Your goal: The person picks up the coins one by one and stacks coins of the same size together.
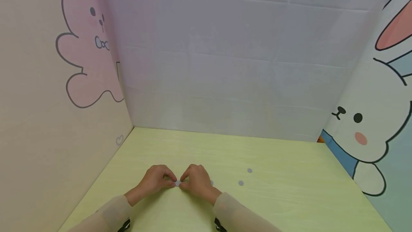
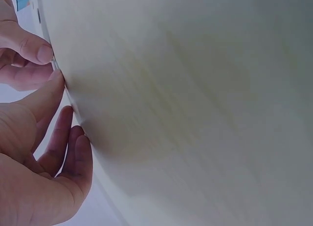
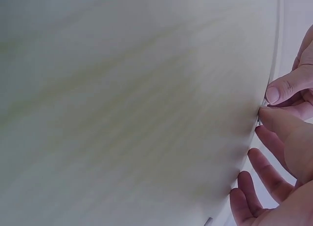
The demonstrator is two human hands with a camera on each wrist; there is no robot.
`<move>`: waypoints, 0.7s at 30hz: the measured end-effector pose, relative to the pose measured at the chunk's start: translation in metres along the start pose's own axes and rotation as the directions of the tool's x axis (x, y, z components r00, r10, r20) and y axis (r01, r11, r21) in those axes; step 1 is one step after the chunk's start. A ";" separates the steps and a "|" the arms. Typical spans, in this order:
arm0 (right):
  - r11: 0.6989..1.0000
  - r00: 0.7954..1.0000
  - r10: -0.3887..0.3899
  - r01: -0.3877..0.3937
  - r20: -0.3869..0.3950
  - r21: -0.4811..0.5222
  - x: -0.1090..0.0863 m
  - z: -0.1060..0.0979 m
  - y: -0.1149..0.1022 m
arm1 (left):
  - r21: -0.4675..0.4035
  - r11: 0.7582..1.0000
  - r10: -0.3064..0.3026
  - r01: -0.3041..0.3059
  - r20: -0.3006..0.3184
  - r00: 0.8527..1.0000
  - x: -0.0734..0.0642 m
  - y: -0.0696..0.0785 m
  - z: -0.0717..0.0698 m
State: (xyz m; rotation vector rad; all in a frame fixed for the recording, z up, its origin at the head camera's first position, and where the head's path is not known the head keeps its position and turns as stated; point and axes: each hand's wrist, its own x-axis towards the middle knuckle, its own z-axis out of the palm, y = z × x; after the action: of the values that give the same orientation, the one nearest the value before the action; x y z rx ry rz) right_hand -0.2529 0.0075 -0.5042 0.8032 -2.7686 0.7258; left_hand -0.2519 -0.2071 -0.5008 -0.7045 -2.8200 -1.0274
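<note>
A small flat grey disc [image 1: 177, 183] is at the table surface between my two hands. My left hand [image 1: 156, 179] holds its left edge with thumb and index fingertips. From the right, my right hand [image 1: 197, 180] pinches the opposite edge with thumb and index finger. Both wrist views show the left hand [image 2: 46, 162] and right hand [image 3: 283, 138] with fingertips low against the tabletop, the disc barely visible edge-on. Just beyond the right hand, another grey disc [image 1: 211, 182] is partly hidden by it.
Two more grey discs, a nearer one [image 1: 241, 183] and a farther one [image 1: 249, 170], lie to the right on the pale yellow-green table [image 1: 289, 189]. A plain back panel [image 1: 225, 63] and side panels with cartoon animals [image 1: 360, 128] enclose the table.
</note>
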 end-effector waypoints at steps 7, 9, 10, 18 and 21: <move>1.000 1.000 -0.009 0.009 -0.016 -0.021 0.000 0.001 -0.001 | -0.004 1.000 -0.013 0.013 0.012 1.000 -0.001 0.001 -0.001; 1.000 1.000 -0.005 0.004 -0.015 -0.026 0.000 0.002 -0.001 | 0.000 1.000 -0.014 0.014 0.012 1.000 -0.001 0.000 -0.001; 1.000 1.000 -0.003 0.003 -0.015 -0.027 0.000 0.002 -0.001 | 0.001 1.000 -0.014 0.014 0.012 1.000 -0.001 0.000 -0.001; 0.999 1.000 -0.013 0.012 -0.022 -0.034 0.001 0.002 -0.002 | 0.001 1.000 -0.013 0.013 0.004 1.000 -0.001 -0.002 0.000; 1.000 0.999 -0.019 0.018 -0.029 -0.022 0.000 -0.001 -0.003 | 0.004 1.000 -0.006 0.006 0.003 1.000 0.000 -0.002 0.001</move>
State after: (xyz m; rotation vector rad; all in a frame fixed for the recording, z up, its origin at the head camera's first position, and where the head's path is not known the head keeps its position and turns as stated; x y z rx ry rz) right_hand -0.2510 0.0058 -0.5020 0.8061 -2.7348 0.6979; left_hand -0.2527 -0.2077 -0.5026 -0.6981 -2.8283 -1.0216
